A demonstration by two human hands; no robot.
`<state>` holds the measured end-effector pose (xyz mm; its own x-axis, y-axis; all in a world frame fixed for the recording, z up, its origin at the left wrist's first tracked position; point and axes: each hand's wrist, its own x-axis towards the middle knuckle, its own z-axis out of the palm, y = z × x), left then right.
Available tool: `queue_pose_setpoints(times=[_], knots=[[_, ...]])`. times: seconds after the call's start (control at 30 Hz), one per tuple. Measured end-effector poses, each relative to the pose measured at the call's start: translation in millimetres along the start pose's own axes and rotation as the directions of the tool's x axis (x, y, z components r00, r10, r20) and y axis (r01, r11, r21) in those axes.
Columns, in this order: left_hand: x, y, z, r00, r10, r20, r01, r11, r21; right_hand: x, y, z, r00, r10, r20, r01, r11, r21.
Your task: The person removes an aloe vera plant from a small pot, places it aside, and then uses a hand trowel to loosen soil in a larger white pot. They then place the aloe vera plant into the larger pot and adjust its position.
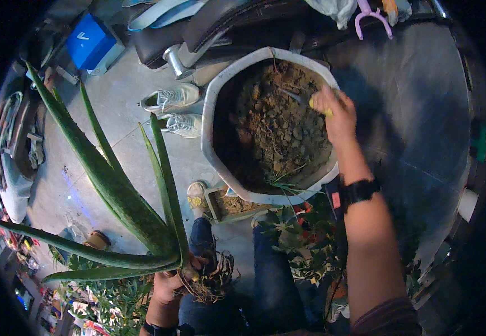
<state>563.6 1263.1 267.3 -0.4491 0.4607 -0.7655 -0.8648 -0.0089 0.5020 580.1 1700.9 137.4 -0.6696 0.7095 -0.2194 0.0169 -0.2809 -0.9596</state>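
My left hand (167, 283) is closed around the base of a large aloe plant (120, 201), whose long toothed leaves spread up and left. Its bare roots (215, 280) hang out beside my fingers, above my lap. My right hand (337, 115) grips a small tool with a yellow handle (313, 103) at the right side of a big octagonal pot (212, 106). The tool's grey metal end (290, 94) points left over the lumpy brown soil (282, 129); motion blurs it, so its exact kind is unclear. Thin green blades (283, 183) lie at the soil's near edge.
Pale sneakers (178, 98) stand left of the pot. A small rectangular planter (237, 206) sits between my feet. Leafy plants (304, 241) grow close by my legs. Farther off are a blue box (89, 42), dark padded furniture (220, 31) and a pink forked piece (372, 19).
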Motion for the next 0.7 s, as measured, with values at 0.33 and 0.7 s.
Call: queue_pose_setpoints(times=[0.33,0.7], knots=[[-5.9,17.5,-0.7,1.0,0.009,0.007,-0.009,0.999,0.045,-33.5,-40.6,-7.1,0.996,-0.023,0.081,0.082,0.077,-0.994],[-16.7,21.0,-2.8,1.0,0.01,0.027,-0.01,1.0,-0.005,-64.1,-18.3,55.9,0.889,0.455,0.044,0.225,-0.352,-0.909]])
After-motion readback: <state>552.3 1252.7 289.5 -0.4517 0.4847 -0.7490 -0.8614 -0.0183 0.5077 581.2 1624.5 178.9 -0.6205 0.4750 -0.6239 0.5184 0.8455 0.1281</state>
